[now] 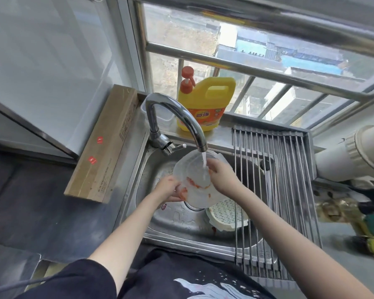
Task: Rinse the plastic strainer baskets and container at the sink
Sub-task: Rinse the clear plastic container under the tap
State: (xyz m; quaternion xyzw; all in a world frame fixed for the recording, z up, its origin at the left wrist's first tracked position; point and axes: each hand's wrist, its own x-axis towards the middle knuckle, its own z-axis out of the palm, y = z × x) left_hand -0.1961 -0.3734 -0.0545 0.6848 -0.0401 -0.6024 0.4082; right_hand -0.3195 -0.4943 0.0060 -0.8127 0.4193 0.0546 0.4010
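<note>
Two hands [194, 182] hold clear, red-smeared container [194, 180].

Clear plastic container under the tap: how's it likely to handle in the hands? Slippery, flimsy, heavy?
Probably slippery: the clear container is wet under the running faucet and carries orange-red residue. Likely light and somewhat flexible, since the walls look thin and translucent. The left hand grips its edge and the right hand holds the opposite side, which suggests two-handed support helps when water loads it.
</note>
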